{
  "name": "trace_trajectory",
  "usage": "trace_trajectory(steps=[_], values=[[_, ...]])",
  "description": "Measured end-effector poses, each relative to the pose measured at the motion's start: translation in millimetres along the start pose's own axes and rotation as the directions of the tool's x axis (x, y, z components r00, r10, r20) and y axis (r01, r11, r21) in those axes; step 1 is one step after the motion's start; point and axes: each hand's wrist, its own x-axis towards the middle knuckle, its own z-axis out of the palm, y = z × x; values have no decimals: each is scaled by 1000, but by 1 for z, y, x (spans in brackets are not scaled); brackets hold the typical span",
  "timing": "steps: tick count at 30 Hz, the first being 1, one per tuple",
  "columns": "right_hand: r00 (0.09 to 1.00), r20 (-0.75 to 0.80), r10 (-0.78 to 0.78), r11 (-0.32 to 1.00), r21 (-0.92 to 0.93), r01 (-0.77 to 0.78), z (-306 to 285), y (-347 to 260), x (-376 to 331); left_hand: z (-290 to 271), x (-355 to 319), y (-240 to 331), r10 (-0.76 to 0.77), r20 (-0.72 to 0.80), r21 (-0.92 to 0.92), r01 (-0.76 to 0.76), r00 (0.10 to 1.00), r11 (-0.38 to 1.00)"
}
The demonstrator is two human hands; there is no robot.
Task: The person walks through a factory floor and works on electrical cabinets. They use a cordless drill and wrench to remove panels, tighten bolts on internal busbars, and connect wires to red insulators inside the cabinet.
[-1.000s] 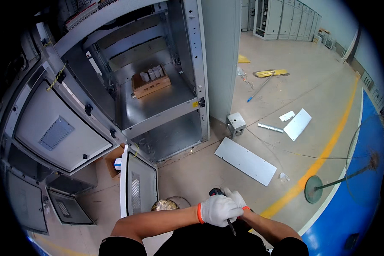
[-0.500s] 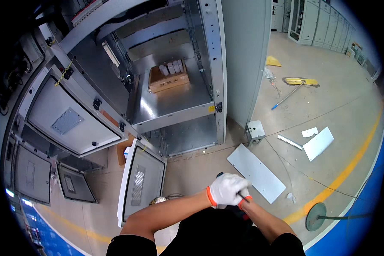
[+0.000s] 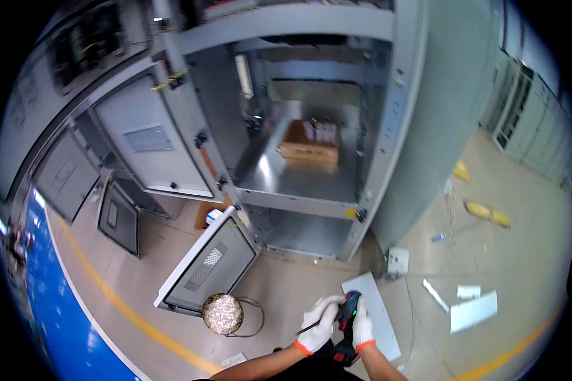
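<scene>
White gloves with orange cuffs cover both my hands, low in the view. My right hand is closed around a cordless drill, dark with red parts and a small green light. Its base sits near my body. Close beside it, my left hand is closed on a thin dark rod-like tool, whose end sticks out to the left. The left fingers reach up to the drill; whether they touch it I cannot tell. Beyond the hands, a pale flat metal panel lies on the floor.
Ahead stands an open grey metal cabinet; its shelf holds a cardboard box with several pale cylinders. An opened door juts out at left, beside a round stool. Metal pieces and a yellow mop lie at right.
My view has turned, so the cabinet appears farther right. My hands, crossed over one another before, are now side by side, and the drill has come into sight in my right hand.
</scene>
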Motion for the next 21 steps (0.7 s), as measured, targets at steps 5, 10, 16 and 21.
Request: trace_trajectory(steps=[5, 10, 16, 21], values=[[943, 305, -131, 958, -204, 199, 54, -3, -61, -102, -40, -31, -12, -129, -212, -15, 992, 977], [568, 760, 315, 915, -402, 32, 137, -3, -121, -195, -117, -35, -285, -264, -959, -220, 921, 178], [109, 975, 192, 743, -217, 633, 240, 58, -146, -276, -201, -67, -349, -485, -817, -558, 802, -147], [-138, 940, 312, 659, -110, 744, 350, 111, -216, -343, -309, -148, -537, -642, -664, -748, 547, 31]])
